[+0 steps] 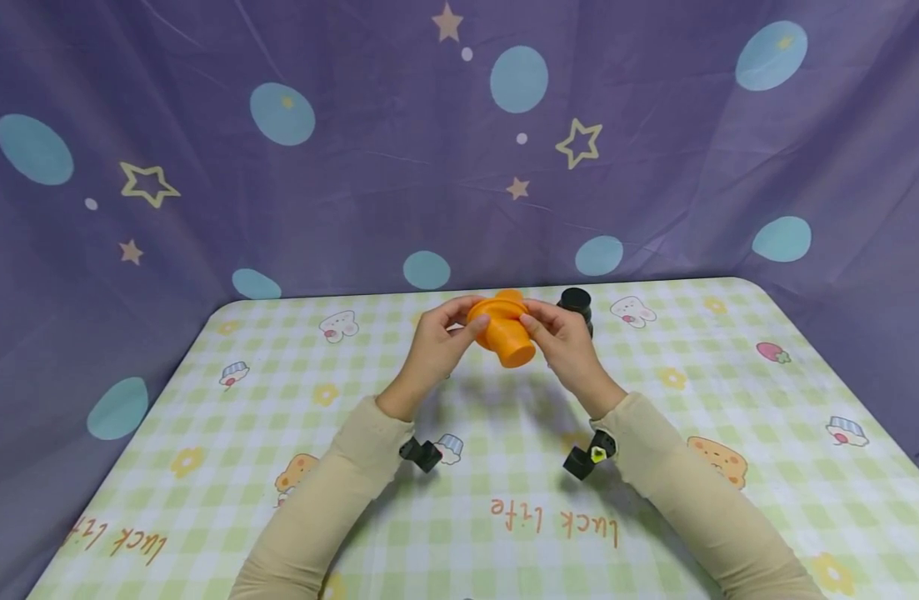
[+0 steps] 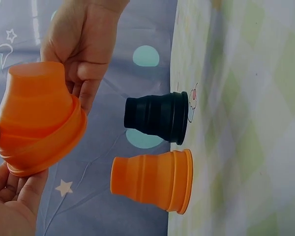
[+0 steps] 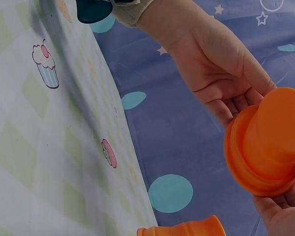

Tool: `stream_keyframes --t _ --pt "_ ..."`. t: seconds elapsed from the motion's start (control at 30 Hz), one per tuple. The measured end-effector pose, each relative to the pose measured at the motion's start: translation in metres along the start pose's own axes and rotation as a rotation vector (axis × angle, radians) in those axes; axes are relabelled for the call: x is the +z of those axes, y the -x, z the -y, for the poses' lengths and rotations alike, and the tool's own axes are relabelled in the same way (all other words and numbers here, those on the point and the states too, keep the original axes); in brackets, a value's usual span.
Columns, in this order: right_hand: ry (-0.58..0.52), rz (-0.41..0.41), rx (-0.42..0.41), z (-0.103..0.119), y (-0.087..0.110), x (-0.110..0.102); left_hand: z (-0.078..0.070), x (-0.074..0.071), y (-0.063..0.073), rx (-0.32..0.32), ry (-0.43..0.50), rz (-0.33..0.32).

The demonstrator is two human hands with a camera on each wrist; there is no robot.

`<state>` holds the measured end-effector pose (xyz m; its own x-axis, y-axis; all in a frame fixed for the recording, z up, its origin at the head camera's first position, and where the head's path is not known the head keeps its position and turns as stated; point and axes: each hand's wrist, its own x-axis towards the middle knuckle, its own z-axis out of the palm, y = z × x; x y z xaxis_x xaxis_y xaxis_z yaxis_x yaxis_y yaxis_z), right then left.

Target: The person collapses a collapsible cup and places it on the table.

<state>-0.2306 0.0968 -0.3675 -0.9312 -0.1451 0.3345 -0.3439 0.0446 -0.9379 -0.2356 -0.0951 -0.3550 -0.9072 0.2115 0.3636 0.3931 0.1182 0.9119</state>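
Both hands hold an orange stepped, collapsible-looking cup (image 1: 513,343) above the table, its narrow end tilted toward me and down. My left hand (image 1: 438,343) pinches the wide rim from the left, thumb on the near side. From the right, my right hand (image 1: 567,342) grips the same rim between thumb and fingers. Just beyond, a second orange cup (image 2: 152,181) stands rim-down on the table, mostly hidden behind the held one in the head view. A black cup (image 1: 575,302) of the same shape stands rim-down beside it, partly behind my right hand.
The table (image 1: 204,508) has a green-and-white checked cloth with printed pictures. A purple curtain (image 1: 369,167) with stars and blue ovals hangs right behind its far edge. Small black devices (image 1: 422,454) are strapped at both wrists.
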Motion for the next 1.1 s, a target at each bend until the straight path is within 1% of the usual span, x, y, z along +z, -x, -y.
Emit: stream_keyframes --t 0.37,0.67,0.77,0.9,1.0,1.1 --pt "-0.040 0.004 -0.015 -0.0013 -0.0003 0.0015 -0.0021 0.0009 -0.0007 0.011 -0.043 -0.031" --pt "-0.085 0.014 -0.027 -0.0035 -0.0007 0.0035 -0.0018 -0.0011 -0.0010 0.035 -0.082 -0.030" --pt "-0.074 0.015 -0.028 -0.0029 -0.0003 0.0032 -0.0008 -0.0010 -0.0015 0.046 -0.091 -0.034" --pt "-0.026 0.022 -0.039 -0.0010 0.0003 0.0028 0.0015 -0.0003 -0.0019 0.051 -0.109 -0.050" --pt "0.011 0.035 -0.063 0.0003 0.0000 0.0021 0.0027 0.0000 -0.0015 0.035 -0.105 -0.061" --pt "0.019 0.045 -0.090 0.0006 -0.0008 0.0006 0.0026 -0.0001 -0.0011 0.015 -0.085 -0.054"
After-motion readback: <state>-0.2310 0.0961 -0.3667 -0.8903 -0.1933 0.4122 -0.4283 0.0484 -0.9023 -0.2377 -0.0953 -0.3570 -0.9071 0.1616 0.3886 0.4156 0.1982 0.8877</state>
